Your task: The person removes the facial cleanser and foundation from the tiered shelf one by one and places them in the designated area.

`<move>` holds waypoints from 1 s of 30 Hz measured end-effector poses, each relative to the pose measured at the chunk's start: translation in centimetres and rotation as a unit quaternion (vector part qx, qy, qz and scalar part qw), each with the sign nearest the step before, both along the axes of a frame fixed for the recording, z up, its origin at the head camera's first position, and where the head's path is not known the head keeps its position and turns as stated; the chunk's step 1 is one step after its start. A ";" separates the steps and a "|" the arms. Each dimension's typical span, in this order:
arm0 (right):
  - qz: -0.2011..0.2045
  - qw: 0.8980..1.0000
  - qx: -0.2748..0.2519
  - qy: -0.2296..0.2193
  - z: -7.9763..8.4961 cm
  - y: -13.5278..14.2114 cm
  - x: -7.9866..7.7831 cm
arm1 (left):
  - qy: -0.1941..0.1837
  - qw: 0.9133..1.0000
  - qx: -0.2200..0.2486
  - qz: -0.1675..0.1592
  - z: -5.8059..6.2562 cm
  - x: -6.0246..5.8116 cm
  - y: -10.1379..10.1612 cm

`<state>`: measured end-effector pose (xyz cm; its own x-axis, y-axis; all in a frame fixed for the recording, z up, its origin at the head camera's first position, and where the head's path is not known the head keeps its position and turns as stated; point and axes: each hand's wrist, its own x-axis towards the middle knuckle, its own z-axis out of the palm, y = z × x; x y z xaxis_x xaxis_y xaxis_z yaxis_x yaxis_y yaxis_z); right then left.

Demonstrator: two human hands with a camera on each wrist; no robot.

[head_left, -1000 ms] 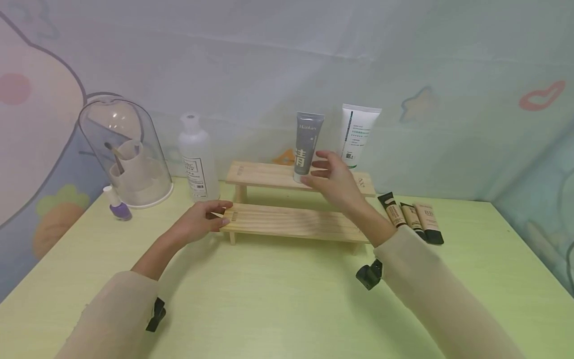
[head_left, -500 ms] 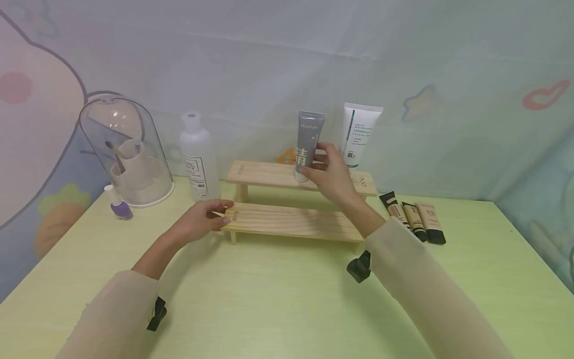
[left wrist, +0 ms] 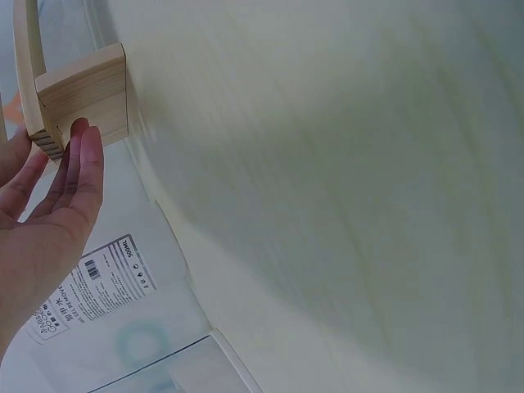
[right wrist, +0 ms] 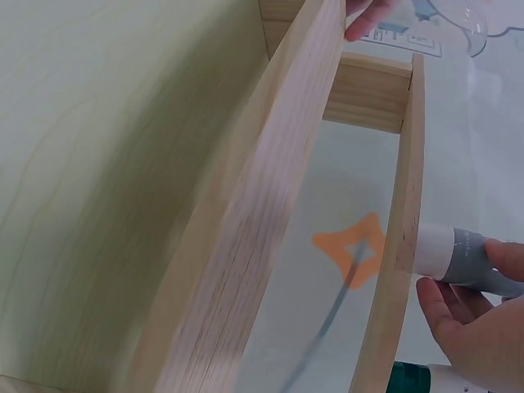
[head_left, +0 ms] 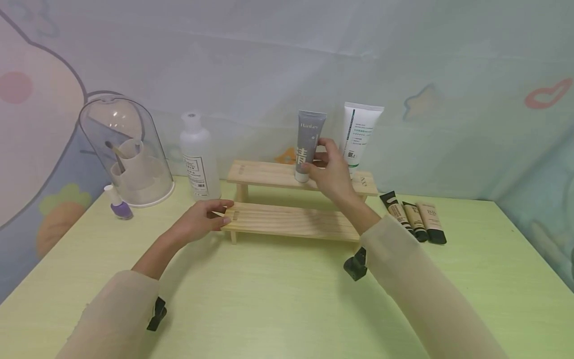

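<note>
My right hand (head_left: 335, 175) holds the grey squeeze tube (head_left: 309, 134) between thumb and fingers, low on its body. The tube stands upright, cap down, on the upper tier of the wooden two-tier display stand (head_left: 291, 219); in the right wrist view its pale cap (right wrist: 434, 250) meets the board. A white tube (head_left: 362, 130) with green print stands upright to its right on that tier, partly behind the hand. My left hand (head_left: 199, 218) grips the left end of the lower board, thumb above and fingers beneath, as the left wrist view (left wrist: 49, 205) shows.
Left of the stand is a large white bottle (head_left: 197, 154). Farther left are a clear domed brush holder (head_left: 163, 197) and a purple nail polish bottle (head_left: 120, 207). Several small cosmetic tubes (head_left: 414, 217) lie right of the stand. A patterned curtain (head_left: 269, 60) hangs behind the table (head_left: 269, 299).
My right hand has moved slightly up along the grey tube and closed more firmly round it. The tube has stayed almost in place. My left hand keeps its hold on the stand.
</note>
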<state>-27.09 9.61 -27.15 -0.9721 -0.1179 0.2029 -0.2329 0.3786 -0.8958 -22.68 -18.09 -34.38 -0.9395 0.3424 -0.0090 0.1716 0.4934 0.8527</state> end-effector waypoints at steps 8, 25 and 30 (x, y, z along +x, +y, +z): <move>0.001 0.999 0.021 0.023 -0.2 0.4 0.1 | 0.002 1.000 0.004 -0.003 0.0 -0.1 0.0; 0.049 0.998 0.032 0.010 0.5 2.1 2.0 | -0.001 1.000 0.006 -0.002 0.1 0.0 0.1; 0.069 0.996 0.047 0.011 0.7 2.9 2.5 | 0.002 1.000 0.005 -0.002 0.2 0.1 0.1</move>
